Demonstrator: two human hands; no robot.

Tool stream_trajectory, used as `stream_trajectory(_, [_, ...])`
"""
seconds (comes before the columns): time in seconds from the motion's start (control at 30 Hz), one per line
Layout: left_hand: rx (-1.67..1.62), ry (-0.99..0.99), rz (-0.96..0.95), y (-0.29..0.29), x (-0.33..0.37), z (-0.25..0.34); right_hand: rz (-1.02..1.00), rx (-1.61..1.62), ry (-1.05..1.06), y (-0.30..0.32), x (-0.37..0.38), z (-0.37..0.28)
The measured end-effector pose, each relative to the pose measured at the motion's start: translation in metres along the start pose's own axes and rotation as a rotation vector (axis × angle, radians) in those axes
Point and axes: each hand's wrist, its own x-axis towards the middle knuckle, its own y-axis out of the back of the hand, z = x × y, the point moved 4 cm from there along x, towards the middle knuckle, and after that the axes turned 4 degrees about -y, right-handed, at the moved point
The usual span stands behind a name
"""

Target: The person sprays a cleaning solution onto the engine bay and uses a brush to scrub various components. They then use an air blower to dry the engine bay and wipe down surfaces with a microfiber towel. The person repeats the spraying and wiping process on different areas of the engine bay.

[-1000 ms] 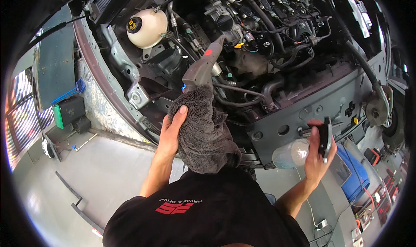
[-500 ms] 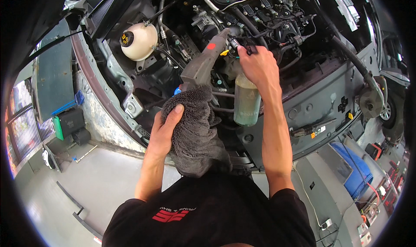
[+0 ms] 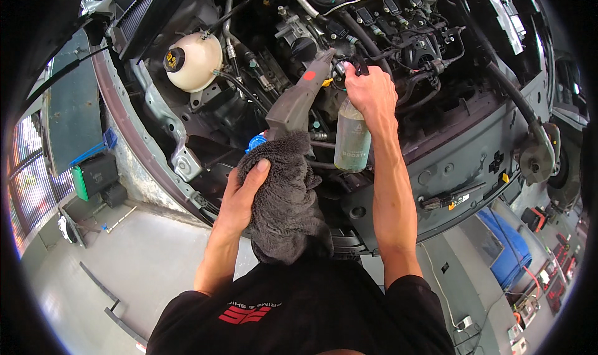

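In my right hand is a clear spray bottle with pale greenish liquid, gripped by its black trigger head over the engine bay. My left hand is closed on a thick dark grey microfiber towel, thumb on top. Out of the towel's upper end sticks a grey tapered nozzle tool with a red dot and a ribbed tip. That tip lies close to the spray bottle's head. The towel covers the tool's lower part, so how my left fingers hold it is hidden.
Hoses and wiring fill the engine bay. A white coolant tank with a dark cap stands at its left. The grey front panel borders the bay. A blue cloth and tools lie at the right.
The nozzle tool has shifted slightly right and nearer to me. The spray bottle has moved a little up, with my right hand still on its trigger head.
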Motion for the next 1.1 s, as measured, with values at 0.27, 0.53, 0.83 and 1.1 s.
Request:
stream_trajectory(0.27, [0.003,-0.027,0.009,-0.004,0.009,-0.009,0.055,-0.025,0.025,0.006,-0.005,0.007])
stream_trajectory(0.53, [-0.013,-0.083,-0.026,-0.032,0.03,-0.028,0.101,0.592,0.144,0.105,-0.114,0.041])
stream_trajectory(0.83, [-0.098,-0.05,0.065,-0.057,0.012,-0.042,0.281,0.821,0.37,0.209,-0.241,0.141])
stream_trajectory(1.1, [0.141,-0.213,0.163,-0.125,-0.069,0.017,0.317,0.754,0.431,0.252,-0.251,0.202])
